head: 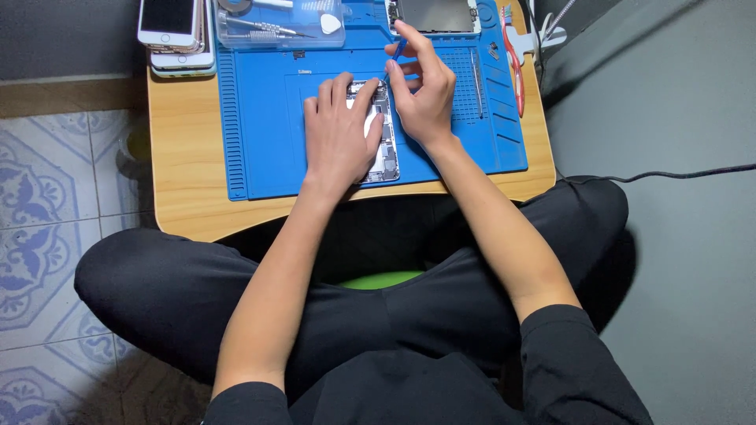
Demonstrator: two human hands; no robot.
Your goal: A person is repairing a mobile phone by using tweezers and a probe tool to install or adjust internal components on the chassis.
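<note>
The left hand (pixel 339 134) lies flat, fingers spread, pressing an opened phone (pixel 383 142) onto the blue mat (pixel 260 118). The right hand (pixel 421 90) is closed in a pinch on a thin blue tool (pixel 396 53), its tip touching the phone's upper end. The phone's long axis runs away from the person, lying between both hands, the left covering more of it. On the mat's far edge sit one clear tray (pixel 276 27) and one detached screen (pixel 435 16); left of the mat, a stack of phones (pixel 175 35) rests on the worktop (pixel 185 157). One pair of red-handled tweezers (pixel 514 59) lies on the mat's right side.
</note>
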